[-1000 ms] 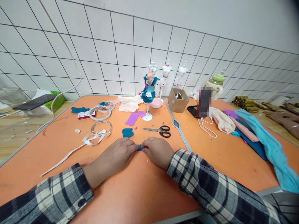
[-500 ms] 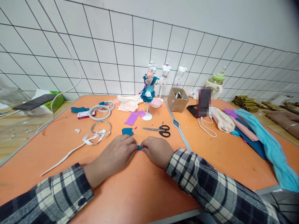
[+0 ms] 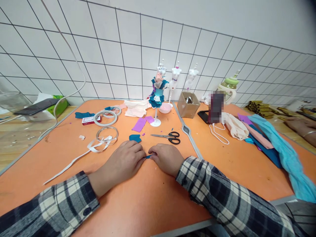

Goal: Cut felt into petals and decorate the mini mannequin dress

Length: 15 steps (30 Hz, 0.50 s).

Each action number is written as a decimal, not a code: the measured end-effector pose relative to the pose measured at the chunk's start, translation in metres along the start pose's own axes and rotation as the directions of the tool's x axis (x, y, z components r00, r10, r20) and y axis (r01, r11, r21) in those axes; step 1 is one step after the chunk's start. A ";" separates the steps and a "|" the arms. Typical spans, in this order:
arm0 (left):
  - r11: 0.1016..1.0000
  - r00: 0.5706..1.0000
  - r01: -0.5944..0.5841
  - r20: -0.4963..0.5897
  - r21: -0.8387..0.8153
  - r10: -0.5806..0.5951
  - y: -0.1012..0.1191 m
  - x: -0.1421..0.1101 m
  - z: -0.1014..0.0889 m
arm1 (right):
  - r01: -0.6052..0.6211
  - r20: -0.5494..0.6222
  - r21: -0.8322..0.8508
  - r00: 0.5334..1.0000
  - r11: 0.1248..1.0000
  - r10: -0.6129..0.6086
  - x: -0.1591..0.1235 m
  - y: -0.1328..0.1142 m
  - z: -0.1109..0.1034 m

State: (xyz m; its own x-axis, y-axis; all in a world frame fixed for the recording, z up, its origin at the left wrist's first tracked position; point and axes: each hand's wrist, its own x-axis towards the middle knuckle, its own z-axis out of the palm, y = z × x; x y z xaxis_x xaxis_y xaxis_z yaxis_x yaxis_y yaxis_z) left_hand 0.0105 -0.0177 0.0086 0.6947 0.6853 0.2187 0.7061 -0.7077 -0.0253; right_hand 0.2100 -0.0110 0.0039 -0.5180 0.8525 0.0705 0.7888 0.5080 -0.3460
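Between my two hands, low over the orange table, a small strip of dark blue crepe paper point(image 3: 148, 157) shows. My left hand point(image 3: 128, 156) rests on the tabletop with its fingertips closed on the strip's left end. The right end is pinched by my right hand point(image 3: 166, 157), thumb against forefinger; most of the strip is hidden by the fingers. Just beyond my left hand lies another dark blue paper piece point(image 3: 135, 138). Black-handled scissors point(image 3: 170, 137) lie beyond my right hand, blades pointing left. Purple paper pieces point(image 3: 139, 125) lie farther back.
A small dress form point(image 3: 157, 93) in blue ruffled paper stands at the back, near bare white forms point(image 3: 175, 77). Tape rolls point(image 3: 105, 118) and white ribbon point(image 3: 74, 162) lie left. A cardboard box point(image 3: 188, 104) and long light-blue paper point(image 3: 281, 148) are right; another person's hand point(image 3: 300, 126) shows far right.
My right fingers have shifted slightly on the blue strip, which now looks thinner and a little longer between the hands. My left hand stays almost where it was.
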 end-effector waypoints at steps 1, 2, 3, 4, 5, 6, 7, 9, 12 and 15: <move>1.000 1.000 0.004 0.005 -0.001 -0.004 0.000 0.000 0.000 | 0.006 0.004 0.003 1.000 1.000 -0.006 0.000 0.000 0.000; 1.000 1.000 0.009 0.008 -0.002 -0.009 0.001 0.000 0.000 | 0.012 0.009 0.004 1.000 1.000 -0.012 0.000 0.000 0.000; 1.000 1.000 0.014 0.011 -0.004 -0.014 0.002 0.001 0.000 | 0.016 0.011 0.004 1.000 1.000 -0.016 0.000 0.000 0.000; 1.000 1.000 0.018 0.014 -0.008 -0.018 0.003 0.001 0.000 | 0.020 0.011 0.004 1.000 1.000 -0.020 -0.001 -0.001 0.000; 1.000 1.000 0.020 0.015 -0.015 -0.020 0.003 0.001 -0.001 | 0.021 0.005 0.000 1.000 1.000 -0.021 -0.001 -0.001 0.000; 0.999 1.000 0.018 0.014 -0.028 -0.017 0.003 0.001 -0.002 | 0.023 -0.005 -0.006 1.000 1.000 -0.023 -0.001 -0.001 0.000; 0.999 1.000 0.011 0.012 -0.047 -0.011 0.001 0.001 -0.003 | 0.026 -0.019 -0.013 0.999 1.000 -0.026 -0.001 -0.002 0.000; 0.996 1.000 0.011 -0.008 -0.085 -0.012 -0.007 -0.001 -0.006 | 0.045 -0.039 -0.024 0.998 0.999 -0.046 0.000 -0.001 0.001; 0.989 0.986 0.139 -0.089 -0.047 -0.143 -0.032 -0.003 -0.005 | 0.115 -0.012 -0.021 0.993 0.993 -0.116 0.002 0.003 0.001; 0.988 0.984 0.152 -0.092 0.014 -0.150 -0.055 -0.003 0.000 | 0.169 0.000 -0.002 0.986 0.986 -0.169 0.002 0.005 0.001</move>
State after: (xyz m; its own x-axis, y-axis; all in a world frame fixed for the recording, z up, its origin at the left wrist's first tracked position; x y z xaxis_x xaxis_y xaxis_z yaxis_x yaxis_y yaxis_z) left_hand -0.0301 0.0190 0.0096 0.5652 0.7649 0.3092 0.8053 -0.5929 -0.0053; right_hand 0.2130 -0.0064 0.0016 -0.6442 0.7541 0.1279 0.6903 0.6452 -0.3273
